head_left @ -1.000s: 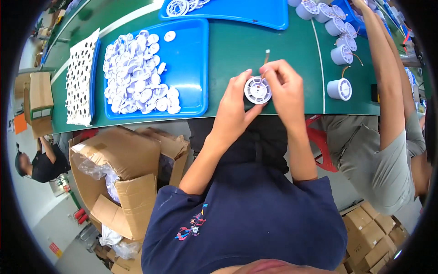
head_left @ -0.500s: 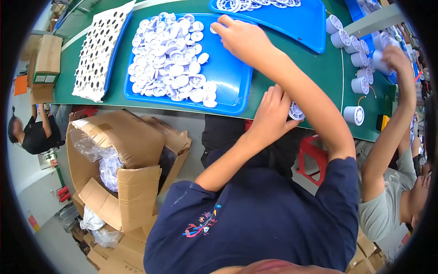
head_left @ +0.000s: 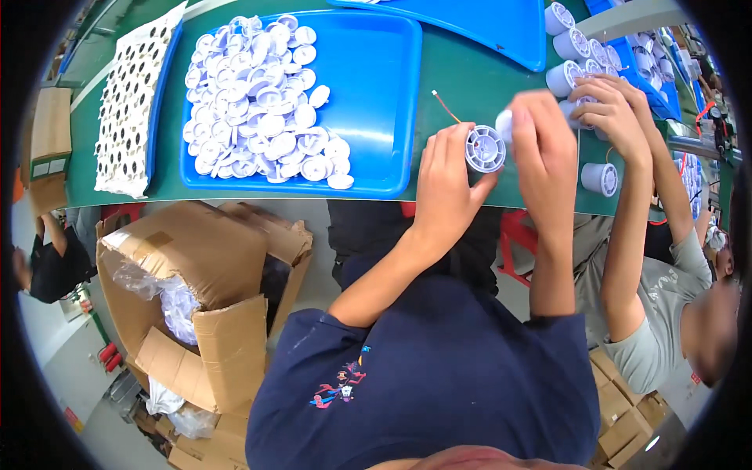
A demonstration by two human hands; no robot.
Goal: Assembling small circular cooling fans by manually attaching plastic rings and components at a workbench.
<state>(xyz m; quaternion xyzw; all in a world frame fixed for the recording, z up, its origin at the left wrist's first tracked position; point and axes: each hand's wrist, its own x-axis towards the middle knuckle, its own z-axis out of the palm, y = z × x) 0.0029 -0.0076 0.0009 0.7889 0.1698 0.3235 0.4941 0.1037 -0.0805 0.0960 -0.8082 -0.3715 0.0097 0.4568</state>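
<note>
My left hand [head_left: 440, 184] is wrapped round a white round plastic housing [head_left: 486, 149] at the table's front edge. The housing's spoked, ring-shaped end faces up, and a thin red wire [head_left: 446, 106] with a small white connector sticks out beyond it. Just right of the housing, my right hand [head_left: 546, 160] pinches a small white round cap [head_left: 505, 125], partly hidden and blurred by motion. Left of my hands lies a blue tray [head_left: 380, 94], its left part heaped with white round caps [head_left: 262, 102].
A white sheet with black ovals [head_left: 135, 94] lies at far left. Another blue tray [head_left: 486, 27] sits at the back. White cylinders [head_left: 570, 45] line the right, where a co-worker's hands [head_left: 619, 110] reach in. An open cardboard box [head_left: 227, 337] stands below the table's left.
My right hand has come back from the far right of the blue tray to beside the housing, bringing a cap. The housing is now more exposed. The co-worker's hands have moved to the cylinders.
</note>
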